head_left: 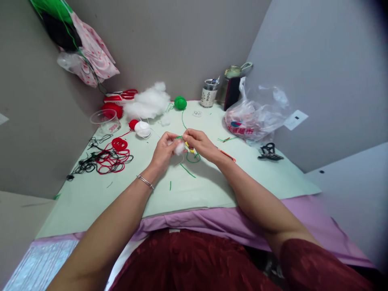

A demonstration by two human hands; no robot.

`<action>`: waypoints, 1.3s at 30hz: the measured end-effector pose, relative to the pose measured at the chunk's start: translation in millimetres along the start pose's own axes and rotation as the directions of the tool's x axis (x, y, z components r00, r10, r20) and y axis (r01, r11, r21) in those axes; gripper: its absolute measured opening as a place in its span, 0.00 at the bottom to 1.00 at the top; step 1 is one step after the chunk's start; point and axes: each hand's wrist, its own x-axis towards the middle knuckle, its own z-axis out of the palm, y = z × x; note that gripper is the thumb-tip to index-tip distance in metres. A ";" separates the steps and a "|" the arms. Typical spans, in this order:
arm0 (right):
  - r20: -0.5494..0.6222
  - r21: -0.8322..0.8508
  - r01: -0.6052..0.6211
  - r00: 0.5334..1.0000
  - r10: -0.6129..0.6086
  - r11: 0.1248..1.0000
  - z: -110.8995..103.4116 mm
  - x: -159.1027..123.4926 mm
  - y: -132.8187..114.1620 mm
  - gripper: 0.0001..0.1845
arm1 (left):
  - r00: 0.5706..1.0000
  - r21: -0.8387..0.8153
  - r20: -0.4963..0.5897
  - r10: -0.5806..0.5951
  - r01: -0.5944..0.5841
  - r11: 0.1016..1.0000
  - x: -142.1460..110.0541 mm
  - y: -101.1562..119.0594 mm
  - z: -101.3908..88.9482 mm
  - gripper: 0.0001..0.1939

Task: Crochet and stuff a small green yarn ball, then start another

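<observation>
Indoors, a person's left hand (164, 152) grips a small white fluffy piece (180, 148) edged with green yarn (179, 137), held above the pale green tabletop (209, 186), while the right hand (198, 142) pinches closed around a yellow-handled tool (189, 148).

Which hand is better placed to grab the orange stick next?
Probably the right hand: the orange stick lies beside its wrist, while the left hand, farther off, holds the white piece.
</observation>
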 end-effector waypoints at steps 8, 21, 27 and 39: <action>0.089 -0.093 0.055 0.995 -0.046 0.994 12.1 -4.5 -8.2 0.04 | 0.984 0.015 -0.176 0.013 -0.010 1.000 7.5 -6.8 -3.5 0.10; -0.090 -0.064 -0.019 0.996 0.013 0.998 9.5 3.4 9.9 0.08 | 0.996 -0.120 0.027 -0.090 0.093 0.988 -1.1 5.6 2.5 0.16; -0.111 0.055 -0.073 0.991 0.079 0.996 8.0 6.8 11.4 0.09 | 0.992 -0.116 0.109 -0.068 0.081 0.990 -3.8 9.6 4.3 0.12; 0.037 0.076 -0.048 0.998 0.046 0.996 8.5 -5.1 -12.7 0.10 | 0.996 0.089 -0.074 0.047 -0.041 0.995 9.4 -4.6 -6.7 0.12</action>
